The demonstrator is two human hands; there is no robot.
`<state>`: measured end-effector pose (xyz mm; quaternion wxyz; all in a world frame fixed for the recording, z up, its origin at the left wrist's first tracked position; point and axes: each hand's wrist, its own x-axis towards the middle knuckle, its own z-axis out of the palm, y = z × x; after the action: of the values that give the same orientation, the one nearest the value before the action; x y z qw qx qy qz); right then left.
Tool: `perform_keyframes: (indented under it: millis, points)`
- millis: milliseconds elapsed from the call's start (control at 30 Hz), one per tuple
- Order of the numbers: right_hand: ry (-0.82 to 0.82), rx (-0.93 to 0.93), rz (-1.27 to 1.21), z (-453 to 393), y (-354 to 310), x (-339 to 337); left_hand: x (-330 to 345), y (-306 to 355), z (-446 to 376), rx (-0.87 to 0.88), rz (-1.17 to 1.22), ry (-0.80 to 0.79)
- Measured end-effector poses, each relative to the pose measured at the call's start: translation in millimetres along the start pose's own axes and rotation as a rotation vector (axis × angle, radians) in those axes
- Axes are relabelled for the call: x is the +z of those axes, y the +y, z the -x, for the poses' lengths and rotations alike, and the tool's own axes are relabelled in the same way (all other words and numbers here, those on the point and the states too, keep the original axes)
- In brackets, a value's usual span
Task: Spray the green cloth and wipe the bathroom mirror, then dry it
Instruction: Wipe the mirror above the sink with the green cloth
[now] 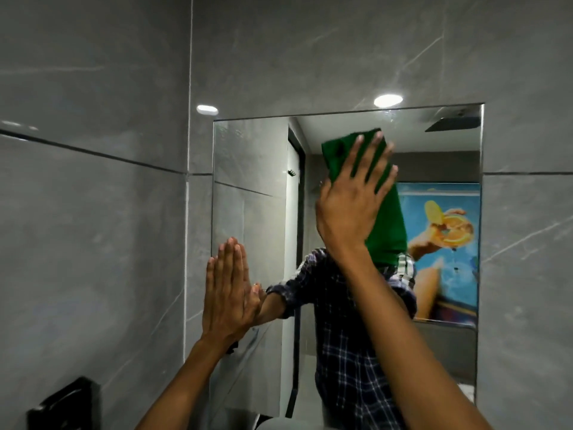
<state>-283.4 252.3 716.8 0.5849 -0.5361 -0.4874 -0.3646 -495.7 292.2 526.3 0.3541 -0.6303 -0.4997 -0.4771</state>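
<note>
Pressing the folded green cloth [389, 218] flat against the frameless wall mirror [248, 187], right hand [353, 206] fingers splayed wide; left hand [228, 293] flat, empty, at its lower-left edge.

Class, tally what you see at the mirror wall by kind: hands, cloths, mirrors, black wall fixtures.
Hands: 2, left hand and right hand
Cloths: 1, green cloth
Mirrors: 1, mirror
Black wall fixtures: 1, black fixture
Total: 5

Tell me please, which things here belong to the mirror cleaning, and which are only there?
In use: green cloth, mirror, right hand pressing the cloth, left hand flat at the mirror's edge.
Only there: black wall fixture, grey wall tiles.
</note>
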Motion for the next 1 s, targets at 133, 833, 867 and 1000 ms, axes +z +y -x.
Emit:
perform_keyframes:
  millis: [133,833,867,1000]
  points:
    - [-0.092,-0.213,-0.119,-16.8,-83.3,20.5,-2.0,-1.8,-0.8,0.005,-0.008,-0.017]
    - [0.012,-0.072,0.095,7.1,92.9,-18.1,-5.5,1.9,-1.6,-0.029,-0.049,-0.055]
    - [-0.002,-0.161,0.087,23.3,88.4,-14.6,-6.4,2.3,-3.2,-0.035,-0.057,-0.066]
    - [-0.227,-0.732,0.094,105.3,101.3,-9.0,-14.1,6.2,-3.5,-0.053,-0.071,-0.103]
